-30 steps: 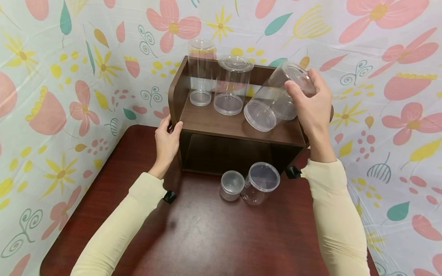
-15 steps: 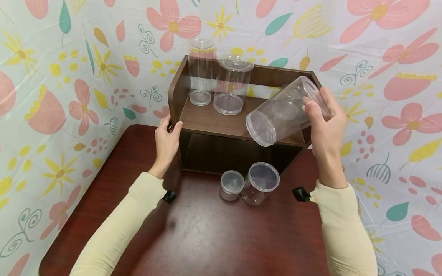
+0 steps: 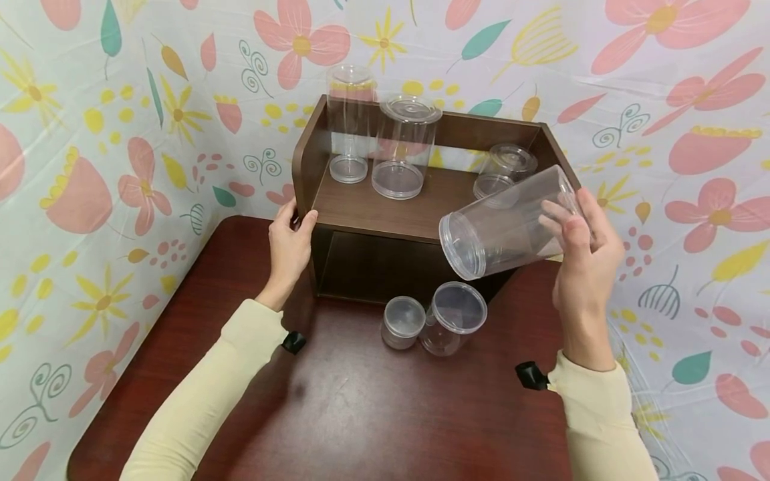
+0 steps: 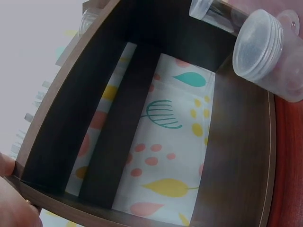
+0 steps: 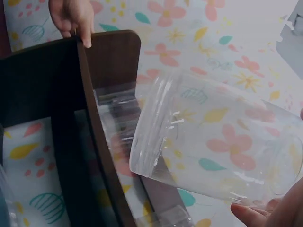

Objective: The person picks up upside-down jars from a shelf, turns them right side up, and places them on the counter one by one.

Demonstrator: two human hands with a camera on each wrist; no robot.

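Observation:
My right hand [image 3: 586, 267] holds a large clear plastic jar [image 3: 505, 224] by one end, fingers and thumb around it. The jar is tilted, its ridged lid end pointing down and left, in front of the right side of a dark brown shelf [image 3: 373, 212]. Seen from the right wrist, the jar [image 5: 213, 137] looks see-through, with nothing inside. With thumb in front and fingers behind, my left hand [image 3: 290, 240] grips the shelf's left side panel near the upper board. Only part of that hand [image 4: 19, 208] shows in the left wrist view.
Upside-down-looking clear jars stand on the upper board: a tall narrow one [image 3: 349, 127], a wider one [image 3: 404, 140] and a short one [image 3: 505, 167] at right. Two lidded jars, small [image 3: 403, 324] and larger [image 3: 451, 321], stand on the red-brown table [image 3: 361, 414] before the shelf.
My right hand has moved the large jar off the upper board, right and toward me, tilting it further. The short jar behind now shows more fully. The left hand stays in place.

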